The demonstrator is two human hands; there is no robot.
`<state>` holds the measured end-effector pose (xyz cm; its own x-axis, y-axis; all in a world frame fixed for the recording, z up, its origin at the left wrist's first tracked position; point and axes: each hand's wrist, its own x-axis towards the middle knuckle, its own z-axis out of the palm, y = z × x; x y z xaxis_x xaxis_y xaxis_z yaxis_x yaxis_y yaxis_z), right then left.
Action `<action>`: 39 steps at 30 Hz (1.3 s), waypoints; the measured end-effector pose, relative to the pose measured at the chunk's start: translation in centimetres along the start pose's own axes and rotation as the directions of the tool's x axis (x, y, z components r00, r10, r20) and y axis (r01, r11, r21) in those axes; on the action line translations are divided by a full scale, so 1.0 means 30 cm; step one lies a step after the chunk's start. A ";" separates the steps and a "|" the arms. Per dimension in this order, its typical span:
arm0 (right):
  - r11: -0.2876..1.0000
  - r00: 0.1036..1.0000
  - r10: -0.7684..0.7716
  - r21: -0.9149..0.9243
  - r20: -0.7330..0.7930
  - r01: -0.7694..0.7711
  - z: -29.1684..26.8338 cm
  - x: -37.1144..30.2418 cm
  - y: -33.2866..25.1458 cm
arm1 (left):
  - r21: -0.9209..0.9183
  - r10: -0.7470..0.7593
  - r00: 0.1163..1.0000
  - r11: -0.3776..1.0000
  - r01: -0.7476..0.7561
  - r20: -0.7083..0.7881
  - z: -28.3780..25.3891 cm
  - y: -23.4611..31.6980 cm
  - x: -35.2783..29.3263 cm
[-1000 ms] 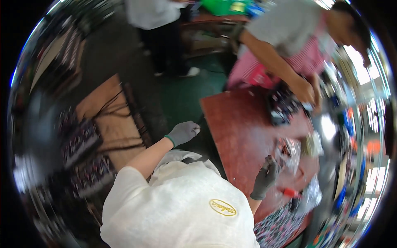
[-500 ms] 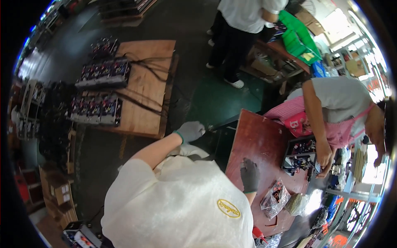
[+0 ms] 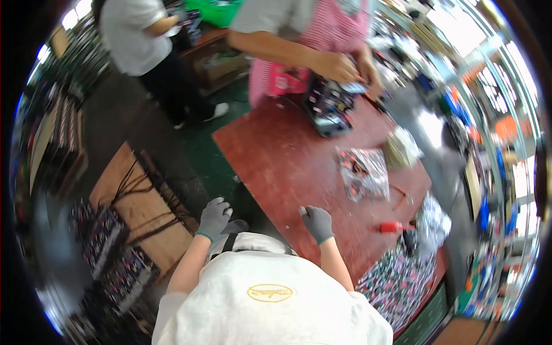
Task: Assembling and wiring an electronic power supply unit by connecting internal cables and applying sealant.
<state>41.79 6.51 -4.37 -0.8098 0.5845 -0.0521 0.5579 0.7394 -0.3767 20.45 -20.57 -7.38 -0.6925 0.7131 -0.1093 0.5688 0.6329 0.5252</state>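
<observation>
Both my hands wear grey gloves with green cuffs. My left hand (image 3: 215,218) hangs beside my body, left of the table, its fingers loosely bent and apart, with nothing in them. Over the near left edge of the red-brown table (image 3: 276,155) is my right hand (image 3: 317,224), back upward. Its fingers are partly out of sight, and I see nothing held in it; whether it touches the tabletop I cannot tell. To its right lie a clear plastic bag of small dark and orange parts (image 3: 361,172), a red bottle (image 3: 390,227) and a heap of small multicoloured parts (image 3: 399,282).
Across the table a person in a pink apron (image 3: 339,29) handles a dark case of electronics (image 3: 330,106). Another person (image 3: 138,40) stands at the far left. A wooden pallet (image 3: 144,201) with electronic units (image 3: 103,238) and black cables is left of me.
My view has swung to the right, bringing the table in front of me and the pallet lower left. My right hand is now nearer the table's edge; my left hand is closer to my body.
</observation>
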 end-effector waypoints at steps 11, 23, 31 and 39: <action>0.977 0.958 0.209 0.092 -0.198 -0.194 0.102 -0.142 0.145 | 0.059 0.000 0.999 0.998 -0.003 0.050 0.077 0.096 -0.033; 1.000 0.888 0.012 0.022 -0.459 -0.002 0.163 -0.160 0.158 | 0.083 -0.150 0.988 0.985 0.151 -0.025 0.127 -0.008 -0.093; 0.999 0.909 -0.009 -0.035 -0.416 -0.006 0.207 -0.158 0.165 | 0.175 -0.688 0.687 0.725 0.666 0.235 0.194 -0.336 -0.348; 0.987 0.958 0.142 -0.034 -0.250 -0.155 0.174 -0.140 0.180 | 0.091 -0.819 0.443 0.505 0.858 0.365 0.259 -0.385 -0.495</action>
<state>47.25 6.30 -11.01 -0.6510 0.7483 0.1273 0.6828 0.6505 -0.3325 27.62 -36.14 -18.39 -0.6107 -0.0923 -0.7865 -0.2665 0.9592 0.0944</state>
